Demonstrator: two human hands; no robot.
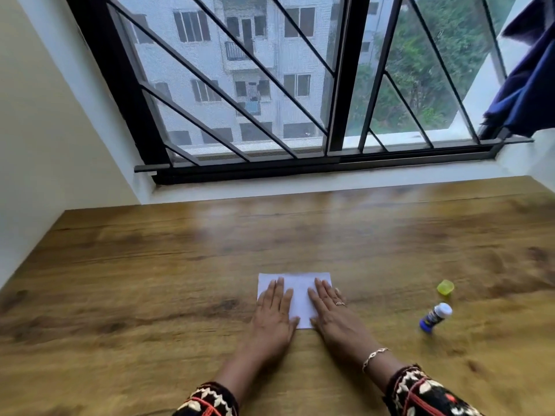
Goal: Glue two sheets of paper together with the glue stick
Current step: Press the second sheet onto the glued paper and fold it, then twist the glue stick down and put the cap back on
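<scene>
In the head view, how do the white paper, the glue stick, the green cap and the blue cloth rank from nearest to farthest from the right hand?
1. White paper: under the right hand, touching it.
2. Glue stick: to the hand's right, apart from it.
3. Green cap: just beyond the glue stick, further right and back.
4. Blue cloth: hanging far back on the right.

A wooden table (150,265) stands against pale walls (36,130) beneath a black-barred window (240,85), daylight glaring on its top; dark blue cloth (528,85) hangs at right.
</scene>
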